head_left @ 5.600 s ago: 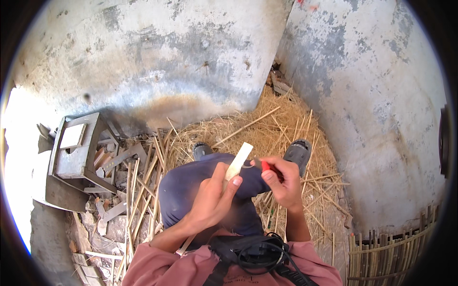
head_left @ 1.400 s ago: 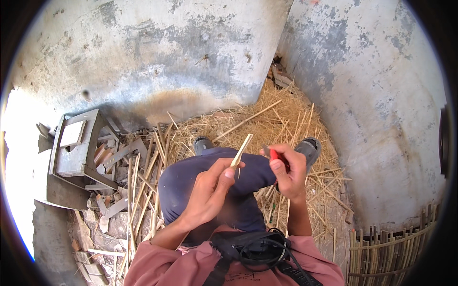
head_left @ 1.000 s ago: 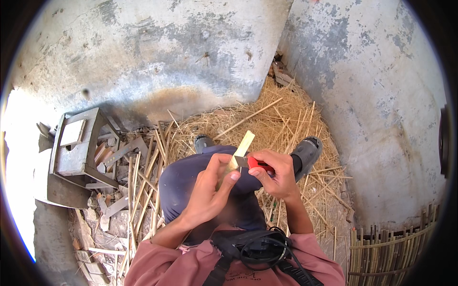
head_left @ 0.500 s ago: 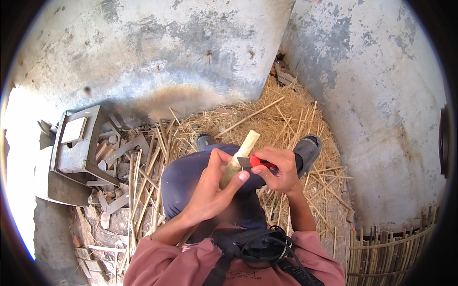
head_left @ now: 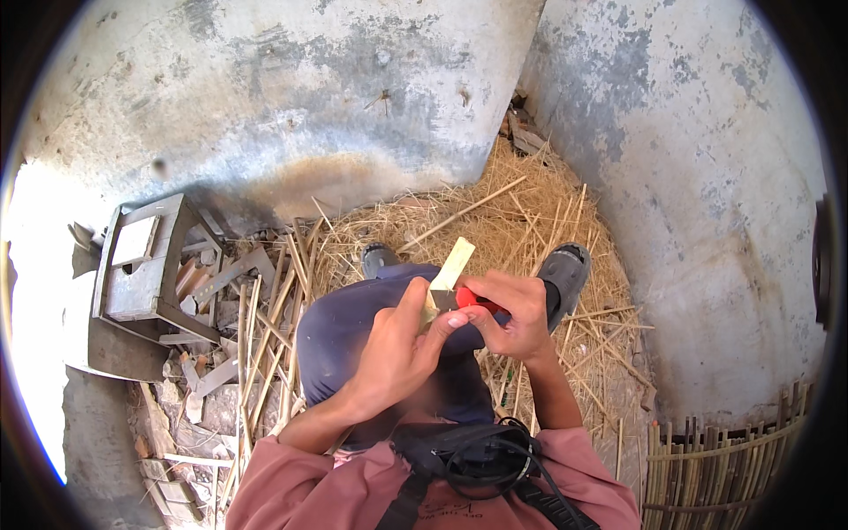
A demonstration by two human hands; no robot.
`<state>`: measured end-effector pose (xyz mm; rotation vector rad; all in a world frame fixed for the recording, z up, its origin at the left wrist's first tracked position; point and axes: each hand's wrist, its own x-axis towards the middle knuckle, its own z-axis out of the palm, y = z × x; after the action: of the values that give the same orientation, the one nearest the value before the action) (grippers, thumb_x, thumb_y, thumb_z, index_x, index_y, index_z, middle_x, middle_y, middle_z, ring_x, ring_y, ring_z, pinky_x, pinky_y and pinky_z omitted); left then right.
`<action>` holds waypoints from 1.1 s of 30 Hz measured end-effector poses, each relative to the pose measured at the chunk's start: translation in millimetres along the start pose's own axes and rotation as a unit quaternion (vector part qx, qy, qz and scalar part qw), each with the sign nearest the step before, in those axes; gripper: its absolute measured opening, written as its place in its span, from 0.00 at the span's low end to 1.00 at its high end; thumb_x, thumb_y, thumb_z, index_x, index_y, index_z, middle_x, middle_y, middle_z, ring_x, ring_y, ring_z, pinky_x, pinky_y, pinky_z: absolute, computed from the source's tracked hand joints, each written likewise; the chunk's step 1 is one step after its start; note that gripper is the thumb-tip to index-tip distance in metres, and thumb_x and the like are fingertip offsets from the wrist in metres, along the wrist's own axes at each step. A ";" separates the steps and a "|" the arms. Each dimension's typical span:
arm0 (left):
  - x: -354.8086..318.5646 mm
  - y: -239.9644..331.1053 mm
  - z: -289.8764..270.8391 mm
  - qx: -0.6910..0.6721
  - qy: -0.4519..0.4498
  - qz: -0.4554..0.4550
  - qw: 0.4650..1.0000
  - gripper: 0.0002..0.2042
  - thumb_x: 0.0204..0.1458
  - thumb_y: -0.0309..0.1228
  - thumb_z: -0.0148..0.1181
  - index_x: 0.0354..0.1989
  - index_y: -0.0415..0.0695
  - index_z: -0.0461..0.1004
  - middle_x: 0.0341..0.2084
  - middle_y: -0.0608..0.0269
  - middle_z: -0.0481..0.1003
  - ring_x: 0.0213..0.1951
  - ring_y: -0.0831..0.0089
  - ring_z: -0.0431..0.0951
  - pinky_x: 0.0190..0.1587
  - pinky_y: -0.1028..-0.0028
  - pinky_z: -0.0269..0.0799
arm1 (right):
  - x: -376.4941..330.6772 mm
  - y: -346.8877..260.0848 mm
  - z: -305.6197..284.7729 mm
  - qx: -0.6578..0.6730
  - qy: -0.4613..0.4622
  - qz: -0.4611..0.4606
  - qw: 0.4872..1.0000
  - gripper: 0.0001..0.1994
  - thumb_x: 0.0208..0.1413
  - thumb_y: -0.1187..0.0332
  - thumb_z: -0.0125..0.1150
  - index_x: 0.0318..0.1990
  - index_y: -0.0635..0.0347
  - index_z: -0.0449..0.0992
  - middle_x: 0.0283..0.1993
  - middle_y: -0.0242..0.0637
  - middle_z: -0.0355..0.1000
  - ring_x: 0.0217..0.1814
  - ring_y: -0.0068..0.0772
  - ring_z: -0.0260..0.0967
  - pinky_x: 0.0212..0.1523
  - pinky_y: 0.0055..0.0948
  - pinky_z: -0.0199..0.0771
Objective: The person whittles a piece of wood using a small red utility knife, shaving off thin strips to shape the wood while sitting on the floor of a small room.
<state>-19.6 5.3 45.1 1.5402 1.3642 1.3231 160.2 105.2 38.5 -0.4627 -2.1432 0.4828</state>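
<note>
My left hand (head_left: 397,349) grips a short pale strip of split bamboo (head_left: 452,265) that points up and away over my raised knee. My right hand (head_left: 512,314) holds a knife with a red handle (head_left: 474,299), its blade lying against the strip just above my left thumb. Both hands work close together above my dark trousers (head_left: 344,322). My two grey shoes (head_left: 565,269) rest on the straw.
Straw and bamboo shavings (head_left: 521,212) cover the ground in a corner of weathered concrete walls (head_left: 291,97). A small grey wooden stool (head_left: 141,265) lies at the left beside split bamboo slats (head_left: 274,327). A woven bamboo panel (head_left: 724,468) stands at lower right.
The knife hand swung out to the right, then came back against the strip. The strip now stands a little more upright and closer to my body.
</note>
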 end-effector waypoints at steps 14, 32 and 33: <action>2.6 -0.3 -0.5 -0.023 0.007 -0.020 1.000 0.15 0.69 0.35 0.60 0.43 0.34 0.65 0.17 0.44 0.69 0.16 0.52 0.65 0.22 0.63 0.64 | 4.1 2.2 14.6 -0.078 0.113 -0.011 0.990 0.15 0.58 0.58 0.73 0.47 0.57 0.87 0.27 0.35 0.78 0.22 0.36 0.72 0.23 0.31 0.69; -0.5 2.2 -21.2 -0.257 -0.165 -0.128 0.944 0.28 0.76 0.54 0.32 0.44 0.42 0.71 0.18 0.72 0.61 0.17 0.85 0.55 0.20 0.80 0.54 | 3.1 39.9 -41.5 0.267 0.106 0.249 0.925 0.25 0.74 0.51 0.53 0.58 0.68 0.77 0.25 0.20 0.57 0.22 0.10 0.48 0.23 0.16 0.47; -0.5 1.8 -22.0 -0.261 -0.161 -0.131 0.943 0.27 0.76 0.53 0.32 0.45 0.42 0.72 0.18 0.72 0.62 0.16 0.85 0.56 0.20 0.81 0.55 | 1.5 35.7 -38.7 0.290 0.098 0.242 0.921 0.26 0.73 0.50 0.55 0.59 0.69 0.76 0.25 0.20 0.58 0.22 0.10 0.49 0.23 0.16 0.47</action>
<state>-40.2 1.5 52.2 1.1062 0.8807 1.0938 196.4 143.1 43.1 -0.6609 -1.5749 1.2505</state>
